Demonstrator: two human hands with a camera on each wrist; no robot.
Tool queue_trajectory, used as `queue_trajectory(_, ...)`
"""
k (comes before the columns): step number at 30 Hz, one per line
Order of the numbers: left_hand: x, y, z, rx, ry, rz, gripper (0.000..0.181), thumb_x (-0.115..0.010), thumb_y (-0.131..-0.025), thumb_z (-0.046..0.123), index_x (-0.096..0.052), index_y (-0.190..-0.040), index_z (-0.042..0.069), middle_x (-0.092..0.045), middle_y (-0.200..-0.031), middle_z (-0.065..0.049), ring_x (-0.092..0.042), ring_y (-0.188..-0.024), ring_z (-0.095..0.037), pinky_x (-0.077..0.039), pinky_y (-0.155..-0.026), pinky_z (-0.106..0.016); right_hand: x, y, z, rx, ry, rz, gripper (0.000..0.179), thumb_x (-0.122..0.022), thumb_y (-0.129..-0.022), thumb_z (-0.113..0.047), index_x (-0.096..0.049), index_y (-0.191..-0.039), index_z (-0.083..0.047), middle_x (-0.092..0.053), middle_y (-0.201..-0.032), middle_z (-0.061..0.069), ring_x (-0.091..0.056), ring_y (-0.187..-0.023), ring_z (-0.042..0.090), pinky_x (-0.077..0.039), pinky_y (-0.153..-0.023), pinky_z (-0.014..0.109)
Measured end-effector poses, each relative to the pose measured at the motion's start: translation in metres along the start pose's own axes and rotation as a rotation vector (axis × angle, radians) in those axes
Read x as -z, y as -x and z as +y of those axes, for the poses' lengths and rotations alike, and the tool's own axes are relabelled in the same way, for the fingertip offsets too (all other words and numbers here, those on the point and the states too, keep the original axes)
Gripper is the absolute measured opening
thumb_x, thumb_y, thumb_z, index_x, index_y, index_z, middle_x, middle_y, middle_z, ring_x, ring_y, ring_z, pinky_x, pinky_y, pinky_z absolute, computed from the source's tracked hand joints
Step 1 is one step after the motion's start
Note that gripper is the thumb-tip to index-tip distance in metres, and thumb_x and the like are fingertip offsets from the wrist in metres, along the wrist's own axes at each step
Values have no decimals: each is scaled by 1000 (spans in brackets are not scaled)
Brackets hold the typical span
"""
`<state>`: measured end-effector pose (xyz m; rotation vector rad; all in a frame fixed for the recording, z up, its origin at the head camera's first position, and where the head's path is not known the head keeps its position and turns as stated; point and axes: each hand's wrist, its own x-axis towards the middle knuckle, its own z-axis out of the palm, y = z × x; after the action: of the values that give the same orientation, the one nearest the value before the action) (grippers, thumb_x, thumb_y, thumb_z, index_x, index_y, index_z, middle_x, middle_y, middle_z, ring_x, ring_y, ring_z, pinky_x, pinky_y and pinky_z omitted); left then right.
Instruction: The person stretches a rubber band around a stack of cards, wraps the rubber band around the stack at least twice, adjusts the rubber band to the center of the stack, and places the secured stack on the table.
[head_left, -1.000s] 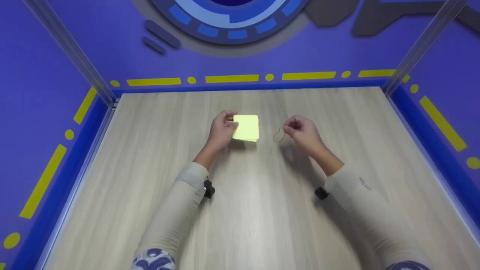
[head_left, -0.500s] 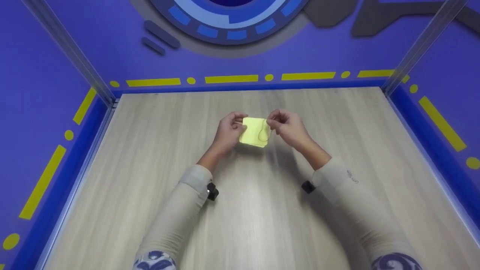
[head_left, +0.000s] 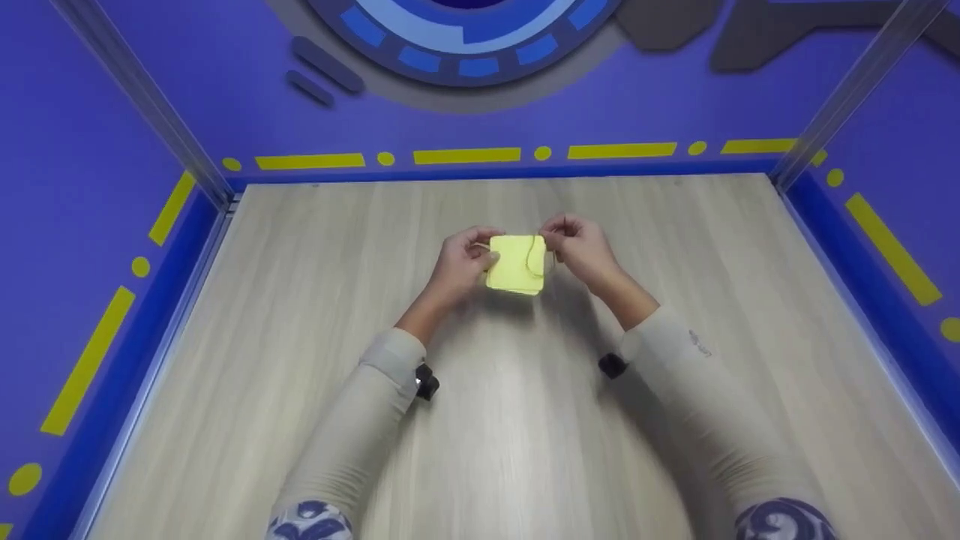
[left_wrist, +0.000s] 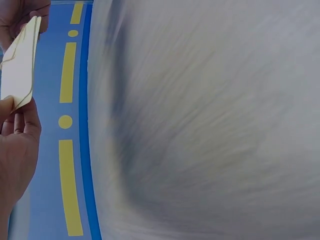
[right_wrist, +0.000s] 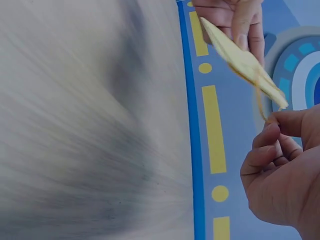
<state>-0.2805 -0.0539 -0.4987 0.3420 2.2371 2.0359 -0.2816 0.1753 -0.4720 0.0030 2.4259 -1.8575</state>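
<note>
A small stack of square yellow paper notes (head_left: 512,262) is held up over the table. My left hand (head_left: 459,262) pinches its left edge, thumb on the front and fingers behind. My right hand (head_left: 585,251) is at the stack's upper right corner, pinching a thin tan rubber band (right_wrist: 258,95) between thumb and forefinger. In the head view part of the band curves across the right side of the front note. The right wrist view has the band stretched from the fingertips to the stack, seen nearly edge-on. In the left wrist view the notes (left_wrist: 19,65) fan slightly apart.
The wood-grain table (head_left: 480,420) lies under both hands. Blue panels with yellow dashes (head_left: 466,156) stand at the back and both sides, with metal posts (head_left: 142,97) at the corners. A small black camera (head_left: 427,382) sits at the left wrist.
My right hand has moved left with the rubber band, from apart from the notes to their right corner, laying part of it over them. My left hand has shifted slightly right with the stack.
</note>
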Motion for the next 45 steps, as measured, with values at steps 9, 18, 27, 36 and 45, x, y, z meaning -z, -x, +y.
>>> queue_trajectory(9,-3,-2,1,21,102,67,29,-61,-99,-10,-60,-127,-4,-70,-118,-18,-71,-101,-19,-63,-81,-28,-7,6,7,9,-12,-36,16,-61,-106,-12,-67,-114,0,-60,-91,2,-56,-78,12,-52,-69,26)
queue_trajectory(18,-4,-3,4,71,106,139,28,-58,-101,-5,-56,-129,-2,-72,-126,-23,-73,-105,-23,-64,-83,-29,-4,13,11,24,-71,-26,15,-62,-105,-12,-67,-117,-3,-59,-86,0,-52,-70,11,-43,-60,24)
queue_trajectory(27,-8,-2,10,52,197,210,40,-55,-103,-4,-58,-141,7,-66,-137,-17,-72,-107,-28,-66,-67,-32,-16,27,12,169,-126,16,35,-57,-108,-9,-68,-141,-10,-58,-87,2,-54,-71,13,-46,-59,21)
queue_trajectory(36,-16,0,17,34,167,292,31,-53,-105,-1,-74,-127,9,-63,-142,-12,-74,-114,-28,-65,-76,-29,-36,35,13,245,23,105,39,-56,-109,-14,-66,-146,-13,-61,-89,7,-58,-76,15,-49,-64,22)
queue_trajectory(45,-8,3,13,42,207,165,49,-65,-101,-4,-61,-147,12,-57,-148,-11,-75,-88,-23,-62,-55,-29,-35,33,14,98,-149,128,30,-61,-109,-18,-71,-135,-7,-60,-88,2,-56,-74,11,-49,-62,21)
